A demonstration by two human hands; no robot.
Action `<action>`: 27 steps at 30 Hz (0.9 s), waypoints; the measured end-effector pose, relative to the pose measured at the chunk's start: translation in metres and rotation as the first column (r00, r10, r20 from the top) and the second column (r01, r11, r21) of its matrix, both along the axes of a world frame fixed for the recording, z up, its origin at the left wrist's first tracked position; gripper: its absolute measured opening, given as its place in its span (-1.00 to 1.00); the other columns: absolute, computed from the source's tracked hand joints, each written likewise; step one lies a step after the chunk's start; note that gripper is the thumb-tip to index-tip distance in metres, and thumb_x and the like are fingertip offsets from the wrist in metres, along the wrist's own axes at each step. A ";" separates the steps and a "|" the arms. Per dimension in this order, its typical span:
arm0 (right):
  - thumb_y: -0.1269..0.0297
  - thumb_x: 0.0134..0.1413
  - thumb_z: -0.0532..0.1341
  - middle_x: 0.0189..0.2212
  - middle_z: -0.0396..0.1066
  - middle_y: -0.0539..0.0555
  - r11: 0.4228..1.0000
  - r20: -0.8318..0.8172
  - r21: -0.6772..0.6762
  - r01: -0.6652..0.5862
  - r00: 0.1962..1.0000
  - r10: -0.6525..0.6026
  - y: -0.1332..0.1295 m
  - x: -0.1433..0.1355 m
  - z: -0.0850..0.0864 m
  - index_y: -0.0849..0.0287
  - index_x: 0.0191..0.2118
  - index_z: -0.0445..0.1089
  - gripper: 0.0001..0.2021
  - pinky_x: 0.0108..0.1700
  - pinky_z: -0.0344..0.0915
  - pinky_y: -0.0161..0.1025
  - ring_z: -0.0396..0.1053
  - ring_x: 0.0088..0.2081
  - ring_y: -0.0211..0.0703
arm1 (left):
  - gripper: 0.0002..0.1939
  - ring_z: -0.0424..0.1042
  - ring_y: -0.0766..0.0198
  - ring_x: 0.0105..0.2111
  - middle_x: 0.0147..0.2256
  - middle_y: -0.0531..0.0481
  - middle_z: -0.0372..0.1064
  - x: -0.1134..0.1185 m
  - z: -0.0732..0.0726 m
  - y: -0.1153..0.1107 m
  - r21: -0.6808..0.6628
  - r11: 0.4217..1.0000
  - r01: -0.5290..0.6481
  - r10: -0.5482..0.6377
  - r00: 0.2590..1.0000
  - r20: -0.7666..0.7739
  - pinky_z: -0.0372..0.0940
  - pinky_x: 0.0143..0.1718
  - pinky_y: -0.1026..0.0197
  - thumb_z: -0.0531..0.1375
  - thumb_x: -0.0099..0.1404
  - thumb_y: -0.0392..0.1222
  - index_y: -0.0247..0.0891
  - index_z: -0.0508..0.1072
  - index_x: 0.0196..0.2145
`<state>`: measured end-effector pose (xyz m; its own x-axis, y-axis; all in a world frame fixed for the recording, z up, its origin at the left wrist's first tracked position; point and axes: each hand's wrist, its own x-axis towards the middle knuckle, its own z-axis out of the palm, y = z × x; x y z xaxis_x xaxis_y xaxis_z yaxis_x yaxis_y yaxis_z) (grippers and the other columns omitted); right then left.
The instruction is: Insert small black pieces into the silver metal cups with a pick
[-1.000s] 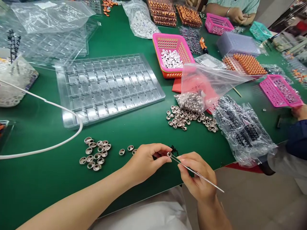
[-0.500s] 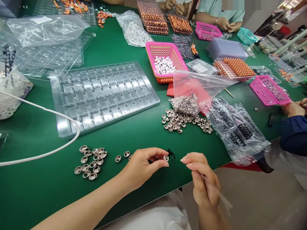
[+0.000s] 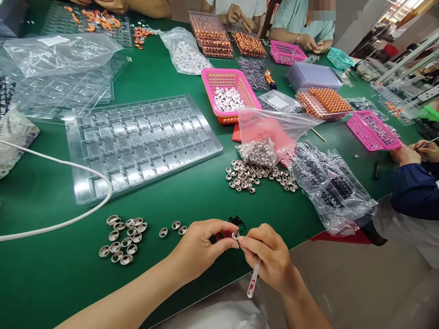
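Note:
My left hand (image 3: pixel 202 246) pinches a small silvery ring-shaped cup (image 3: pixel 235 235) between thumb and fingertips. Right up against it, the fingertips of my right hand (image 3: pixel 267 253) meet the cup's edge. A slim, flat white stick (image 3: pixel 254 279) with red marks is gripped in that hand and points down out of the palm; its other end is hidden by the fingers. Just behind the cup lies a heap of tiny black bits (image 3: pixel 237 223). Left of my left hand are a few loose cups (image 3: pixel 176 225) and a larger group of cups (image 3: pixel 131 249).
A clear compartment tray (image 3: pixel 144 146) lies ahead, with a white cable (image 3: pixel 89 167) curving over its left side. Beyond my hands are a pile of cups (image 3: pixel 245 178), a zip bag (image 3: pixel 260 153), a pink basket (image 3: pixel 252 91) and a bag of black parts (image 3: pixel 329 187). Co-workers' hands (image 3: pixel 406 155) are around the table.
My right hand has come left and down to the cup, fingertips now against it. The white stick has swung round to hang down-left. My left hand keeps its pinch; the view has shifted slightly.

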<state>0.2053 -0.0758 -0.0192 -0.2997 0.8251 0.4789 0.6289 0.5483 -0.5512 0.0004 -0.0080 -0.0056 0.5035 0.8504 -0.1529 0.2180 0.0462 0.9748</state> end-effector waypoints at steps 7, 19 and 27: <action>0.57 0.22 0.23 -0.30 0.50 0.08 0.998 0.087 0.056 -0.002 0.996 -0.003 0.000 0.001 0.000 0.17 0.06 0.42 -0.67 -0.36 0.25 -0.19 0.31 -0.38 -0.22 | -0.88 0.48 0.31 -0.51 -0.43 0.01 0.60 0.000 -0.001 -0.001 0.127 0.991 0.034 -0.030 0.999 -0.033 0.42 -0.38 0.32 0.34 0.24 -0.26 -0.24 0.66 -0.24; 0.61 0.17 0.24 -0.30 0.52 0.11 0.991 0.145 0.112 -0.079 0.988 0.062 0.003 0.000 0.004 0.29 0.03 0.42 -0.68 -0.40 0.17 -0.16 0.22 -0.42 -0.20 | -0.88 0.52 0.30 -0.44 -0.38 0.00 0.61 -0.001 -0.020 -0.008 0.254 0.967 0.036 -0.047 0.998 0.040 0.40 -0.33 0.32 0.31 0.33 -0.26 -0.20 0.64 -0.18; 0.56 0.21 0.22 -0.29 0.52 0.11 0.985 0.187 0.155 -0.076 0.981 0.046 0.002 0.003 0.002 0.27 0.07 0.41 -0.68 -0.40 0.22 -0.16 0.29 -0.41 -0.20 | -0.87 0.54 0.28 -0.45 -0.38 -0.01 0.62 0.000 -0.021 -0.010 0.241 0.970 0.039 -0.051 0.998 0.041 0.41 -0.34 0.31 0.29 0.36 -0.19 -0.19 0.63 -0.18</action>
<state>0.2078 -0.0739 -0.0168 -0.4415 0.7194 0.5363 0.6728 0.6608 -0.3326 0.0005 -0.0181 -0.0261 0.5437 0.8357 0.0770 0.1690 -0.1989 0.9653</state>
